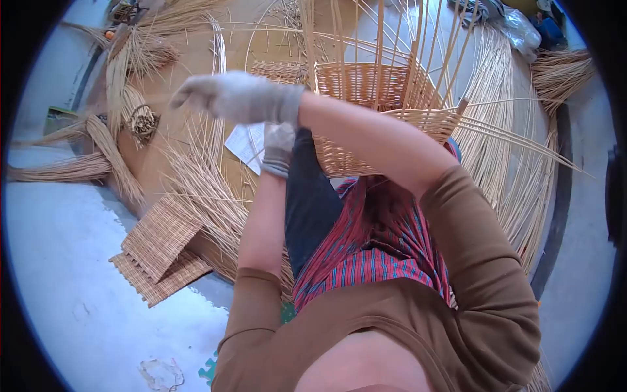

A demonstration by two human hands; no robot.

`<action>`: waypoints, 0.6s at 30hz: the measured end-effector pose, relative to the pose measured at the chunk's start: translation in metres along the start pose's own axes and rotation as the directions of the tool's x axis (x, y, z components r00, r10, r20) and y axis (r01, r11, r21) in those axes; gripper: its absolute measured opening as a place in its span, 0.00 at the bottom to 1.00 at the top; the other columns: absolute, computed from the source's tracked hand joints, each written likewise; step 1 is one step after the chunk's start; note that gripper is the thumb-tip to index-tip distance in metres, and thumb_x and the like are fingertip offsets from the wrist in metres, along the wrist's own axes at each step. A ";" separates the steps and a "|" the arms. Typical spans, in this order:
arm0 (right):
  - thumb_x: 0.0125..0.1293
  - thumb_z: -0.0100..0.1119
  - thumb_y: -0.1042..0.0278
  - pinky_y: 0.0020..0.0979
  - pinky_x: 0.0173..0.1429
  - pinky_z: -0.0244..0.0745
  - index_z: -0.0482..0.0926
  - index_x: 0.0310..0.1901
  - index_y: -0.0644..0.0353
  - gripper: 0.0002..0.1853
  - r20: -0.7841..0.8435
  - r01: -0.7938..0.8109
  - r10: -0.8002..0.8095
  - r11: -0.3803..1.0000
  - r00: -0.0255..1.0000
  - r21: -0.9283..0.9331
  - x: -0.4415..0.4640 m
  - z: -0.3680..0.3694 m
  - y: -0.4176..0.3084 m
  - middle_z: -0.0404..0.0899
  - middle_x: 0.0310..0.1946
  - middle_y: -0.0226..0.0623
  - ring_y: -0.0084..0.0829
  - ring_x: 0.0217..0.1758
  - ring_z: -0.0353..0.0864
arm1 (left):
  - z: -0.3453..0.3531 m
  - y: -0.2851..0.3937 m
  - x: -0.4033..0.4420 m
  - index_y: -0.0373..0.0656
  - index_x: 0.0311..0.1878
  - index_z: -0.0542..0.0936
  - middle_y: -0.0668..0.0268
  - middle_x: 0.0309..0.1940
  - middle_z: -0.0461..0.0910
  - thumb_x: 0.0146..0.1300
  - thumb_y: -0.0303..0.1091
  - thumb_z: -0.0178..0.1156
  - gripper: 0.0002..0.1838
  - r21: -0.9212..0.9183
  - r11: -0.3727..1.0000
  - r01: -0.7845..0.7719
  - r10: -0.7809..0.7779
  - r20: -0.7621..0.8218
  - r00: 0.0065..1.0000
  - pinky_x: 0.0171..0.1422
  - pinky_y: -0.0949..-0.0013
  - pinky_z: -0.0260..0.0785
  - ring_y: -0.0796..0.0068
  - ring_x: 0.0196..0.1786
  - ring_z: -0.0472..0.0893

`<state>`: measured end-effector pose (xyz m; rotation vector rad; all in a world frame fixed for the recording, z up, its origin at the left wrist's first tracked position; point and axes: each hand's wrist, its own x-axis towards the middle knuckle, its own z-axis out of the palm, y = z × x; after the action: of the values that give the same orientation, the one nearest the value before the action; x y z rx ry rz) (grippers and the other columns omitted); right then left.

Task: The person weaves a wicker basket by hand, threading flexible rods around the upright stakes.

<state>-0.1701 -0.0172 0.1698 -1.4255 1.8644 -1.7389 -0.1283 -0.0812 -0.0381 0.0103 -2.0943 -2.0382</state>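
My right hand (238,98), in a grey-white glove, stretches across to the left in front of the basket. Its fingers are smeared by motion, and a faint blurred streak lies to their left; I cannot make out whether it is held. My left hand (279,140), also gloved, is below the right wrist, beside my dark-clad knee (310,199). Its fingers are mostly hidden. A half-woven wicker basket (339,157) stands in front of my lap, partly behind my right forearm. Tall bare stakes (379,46) rise from it, and long loose strands (516,137) stick out to the right.
Bundles of thin canes (196,176) lie on the left, with a tied bundle (142,123) farther out. Long canes (490,85) spread along the right. Woven panels (160,238) rest at the lower left. A paper sheet (245,147) lies near my left hand.
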 end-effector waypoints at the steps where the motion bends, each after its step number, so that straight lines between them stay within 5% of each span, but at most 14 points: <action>1: 0.77 0.55 0.55 0.39 0.57 0.81 0.85 0.54 0.50 0.14 -0.004 0.002 -0.002 1.000 1.000 -0.004 0.003 -0.015 0.001 0.88 0.49 0.43 0.41 0.49 0.88 | 0.000 0.009 0.006 0.38 0.67 0.75 0.58 0.61 0.82 0.74 0.34 0.63 0.22 -0.018 0.999 0.045 -0.044 0.021 0.999 0.69 0.61 0.70 0.67 0.62 0.80; 3: 0.78 0.54 0.52 0.36 0.57 0.81 0.85 0.56 0.46 0.15 -0.110 -0.068 0.050 0.984 0.993 -0.167 0.001 -0.040 0.002 0.89 0.49 0.38 0.39 0.50 0.88 | 0.009 0.016 0.015 0.38 0.63 0.78 0.60 0.56 0.84 0.71 0.28 0.67 0.19 -0.182 0.972 0.152 -0.145 0.047 0.988 0.61 0.65 0.76 0.71 0.55 0.83; 9: 0.78 0.57 0.56 0.35 0.51 0.82 0.85 0.56 0.47 0.13 -0.292 -0.076 -0.025 0.941 0.956 -0.329 -0.031 -0.054 -0.006 0.89 0.45 0.37 0.37 0.44 0.89 | 0.047 0.035 0.006 0.37 0.58 0.79 0.66 0.47 0.85 0.71 0.24 0.62 0.14 0.031 0.979 -0.201 0.203 -0.153 0.967 0.52 0.72 0.74 0.78 0.47 0.82; 12: 0.77 0.58 0.56 0.38 0.48 0.83 0.85 0.55 0.45 0.12 -0.367 -0.061 -0.086 0.926 0.926 -0.371 -0.042 -0.056 -0.009 0.89 0.43 0.38 0.42 0.42 0.88 | 0.045 0.043 -0.005 0.35 0.61 0.78 0.67 0.46 0.84 0.73 0.27 0.62 0.16 0.228 0.941 -0.251 0.291 -0.165 0.942 0.50 0.76 0.73 0.83 0.45 0.80; 14: 0.76 0.56 0.54 0.42 0.48 0.83 0.85 0.54 0.41 0.12 -0.408 -0.045 -0.126 0.922 0.904 -0.384 -0.055 -0.058 -0.009 0.88 0.41 0.39 0.47 0.43 0.88 | 0.044 0.049 -0.021 0.33 0.66 0.76 0.67 0.45 0.84 0.75 0.35 0.63 0.22 -0.046 0.994 -0.097 0.092 -0.104 0.990 0.51 0.77 0.72 0.85 0.44 0.78; 16: 0.76 0.57 0.57 0.40 0.43 0.82 0.84 0.53 0.40 0.10 -0.492 0.036 -0.225 0.931 0.841 -0.364 -0.079 -0.062 -0.025 0.87 0.39 0.39 0.48 0.39 0.86 | 0.051 0.061 -0.029 0.34 0.71 0.74 0.67 0.43 0.86 0.78 0.43 0.60 0.27 -0.045 0.991 -0.127 0.115 -0.196 0.974 0.50 0.77 0.71 0.85 0.44 0.78; 18: 0.75 0.59 0.63 0.37 0.44 0.82 0.83 0.53 0.51 0.10 -0.597 0.009 -0.121 0.982 0.793 -0.187 -0.124 -0.071 -0.036 0.88 0.39 0.36 0.36 0.38 0.88 | 0.053 0.075 -0.039 0.36 0.72 0.74 0.67 0.41 0.86 0.80 0.46 0.57 0.28 0.091 0.970 -0.224 0.232 -0.083 0.969 0.53 0.73 0.71 0.81 0.42 0.79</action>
<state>-0.1402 0.1271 0.1659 -1.0527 2.3478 -2.3229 -0.0875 -0.0198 0.0297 -0.1148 -2.0162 -1.7854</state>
